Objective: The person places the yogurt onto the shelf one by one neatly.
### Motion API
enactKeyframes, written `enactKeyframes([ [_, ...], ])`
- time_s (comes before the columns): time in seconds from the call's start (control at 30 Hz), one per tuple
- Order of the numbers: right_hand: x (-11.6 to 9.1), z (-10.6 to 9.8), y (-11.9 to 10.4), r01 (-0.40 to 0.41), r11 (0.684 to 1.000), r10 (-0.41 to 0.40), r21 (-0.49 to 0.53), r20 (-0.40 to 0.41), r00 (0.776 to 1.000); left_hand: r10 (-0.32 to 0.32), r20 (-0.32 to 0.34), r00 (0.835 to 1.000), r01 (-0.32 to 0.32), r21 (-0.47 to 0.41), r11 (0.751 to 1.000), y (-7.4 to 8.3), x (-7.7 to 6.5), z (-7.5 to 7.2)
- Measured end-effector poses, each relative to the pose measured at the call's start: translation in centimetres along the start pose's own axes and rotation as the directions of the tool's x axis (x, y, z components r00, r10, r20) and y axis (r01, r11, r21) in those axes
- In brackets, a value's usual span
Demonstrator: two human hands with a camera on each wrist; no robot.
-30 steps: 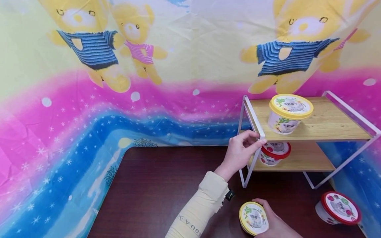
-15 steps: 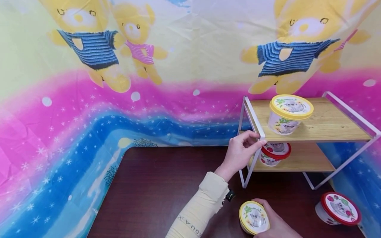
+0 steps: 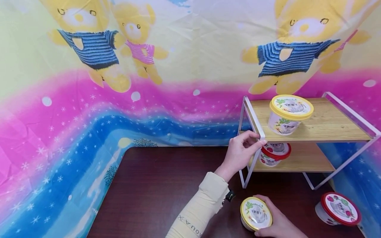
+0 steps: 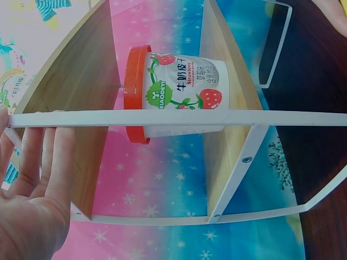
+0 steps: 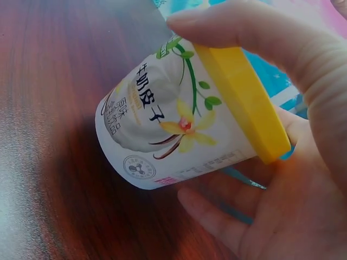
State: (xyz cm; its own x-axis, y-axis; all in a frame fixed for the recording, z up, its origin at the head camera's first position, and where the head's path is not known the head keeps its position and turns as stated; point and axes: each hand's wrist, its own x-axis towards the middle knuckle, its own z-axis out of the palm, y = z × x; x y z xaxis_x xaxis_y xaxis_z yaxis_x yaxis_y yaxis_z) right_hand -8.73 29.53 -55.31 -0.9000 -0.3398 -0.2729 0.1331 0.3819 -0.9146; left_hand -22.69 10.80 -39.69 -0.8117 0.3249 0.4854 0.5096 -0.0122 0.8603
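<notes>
1. Right hand (image 3: 279, 219): thumb and fingers curl round the vanilla tub (image 3: 256, 213), at 5 o'clock; it sits slightly nearer the rack (image 3: 336, 127) than half a second ago, suggesting a carry under way.
2. Left hand (image 3: 239, 150): thumb and fingers pinch the rack's corner, apparently steadying it.
3. Lidded containers, contents hidden: yellow-lidded tub (image 3: 290, 114), upper shelf (image 3: 325, 109); strawberry tub (image 3: 274, 153), lower shelf (image 3: 306, 157); red-lidded tub (image 3: 339, 208), table (image 3: 160, 191), 4 o'clock.
</notes>
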Motion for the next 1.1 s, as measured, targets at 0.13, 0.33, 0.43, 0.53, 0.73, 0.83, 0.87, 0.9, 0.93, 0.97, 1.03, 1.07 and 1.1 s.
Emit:
enactKeyframes([
  [0.13, -0.2, -0.2, -0.4, -0.009, 1.0, 0.009, 0.008, -0.01, 1.0, 0.0, -0.001, 1.0, 0.0, 0.0, 1.0, 0.0, 0.0, 0.0],
  [0.33, -0.5, -0.7, -1.0, -0.007, 0.999, 0.004, -0.041, -0.068, 0.998, 0.003, 0.001, 1.0, -0.003, -0.008, 1.0, -0.2, 0.0, 0.1],
  [0.43, -0.6, -0.9, -1.2, -0.002, 0.998, -0.004, -0.058, -0.102, 0.995, 0.001, 0.0, 1.0, -0.001, -0.008, 1.0, -0.2, -0.1, 0.1],
  [0.53, -0.6, -1.0, -1.3, -0.014, 0.995, 0.0, -0.097, -0.148, 0.989, 0.002, -0.002, 1.0, -0.002, -0.006, 1.0, -0.2, -0.1, 0.1],
  [0.73, -0.7, -1.3, -1.8, -0.079, 0.989, 0.053, -0.124, -0.201, 0.978, 0.007, -0.01, 1.0, -0.007, -0.009, 1.0, -0.2, 0.0, 0.1],
  [0.83, -0.7, -1.6, -1.9, -0.086, 0.989, 0.06, -0.119, -0.206, 0.977, 0.011, -0.013, 1.0, -0.011, -0.011, 1.0, -0.3, 0.0, 0.1],
  [0.87, -0.7, -1.7, -2.0, -0.084, 0.99, 0.059, -0.115, -0.207, 0.976, 0.012, -0.013, 1.0, -0.012, -0.011, 1.0, -0.3, 0.0, 0.1],
  [0.9, -0.7, -1.8, -2.0, -0.077, 0.989, 0.049, -0.123, -0.215, 0.975, 0.013, -0.013, 1.0, -0.013, -0.009, 1.0, -0.3, 0.0, 0.1],
  [0.93, -0.6, -1.8, -2.1, -0.068, 0.988, 0.036, -0.139, -0.225, 0.974, 0.013, -0.012, 1.0, -0.014, -0.007, 1.0, -0.3, 0.0, 0.1],
  [0.97, -0.6, -1.9, -2.2, -0.059, 0.986, 0.021, -0.156, -0.236, 0.972, 0.014, -0.011, 1.0, -0.014, -0.005, 1.0, -0.3, 0.0, 0.1],
  [1.03, -0.6, -2.1, -2.4, -0.039, 0.98, -0.013, -0.194, -0.257, 0.966, 0.014, -0.009, 1.0, -0.014, -0.002, 1.0, -0.3, 0.0, 0.1],
  [1.07, -0.6, -2.2, -2.6, -0.028, 0.978, -0.029, -0.207, -0.268, 0.963, 0.014, -0.008, 1.0, -0.014, 0.001, 1.0, -0.3, 0.0, 0.1],
  [1.1, -0.6, -2.4, -2.7, -0.02, 0.974, -0.044, -0.224, -0.28, 0.959, 0.014, -0.008, 1.0, -0.014, 0.003, 1.0, -0.2, 0.0, 0.1],
])
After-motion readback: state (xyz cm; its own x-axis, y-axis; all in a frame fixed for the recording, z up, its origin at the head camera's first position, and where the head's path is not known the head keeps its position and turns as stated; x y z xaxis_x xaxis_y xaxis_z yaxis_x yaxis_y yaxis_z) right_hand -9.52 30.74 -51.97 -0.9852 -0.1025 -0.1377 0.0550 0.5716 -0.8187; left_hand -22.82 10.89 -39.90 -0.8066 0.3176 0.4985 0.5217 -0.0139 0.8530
